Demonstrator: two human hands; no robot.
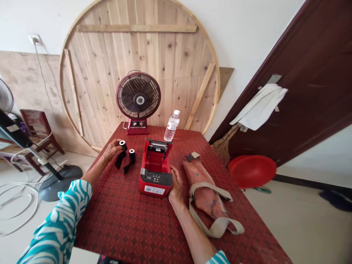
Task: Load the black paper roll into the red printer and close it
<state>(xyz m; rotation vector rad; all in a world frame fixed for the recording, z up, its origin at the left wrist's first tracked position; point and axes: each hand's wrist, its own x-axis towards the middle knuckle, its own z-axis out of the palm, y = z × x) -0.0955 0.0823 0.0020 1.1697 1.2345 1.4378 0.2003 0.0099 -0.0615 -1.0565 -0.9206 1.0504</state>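
- Teal-and-white sleeves (59, 223), two, lie nearest the camera.
- One red printer (156, 179), lid (158, 142) raised, red inside showing, sits on the table (129, 227).
- Right hand (176, 183), loosely open, touches its right side.
- Left hand (112, 149) curls partly closed on one of two black rolls (124, 147).
- Behind: one bottle (172, 127), one fan (138, 99).

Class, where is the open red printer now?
In the head view, the red printer stands on the table, the right hand against its right side, two black rolls to its left.
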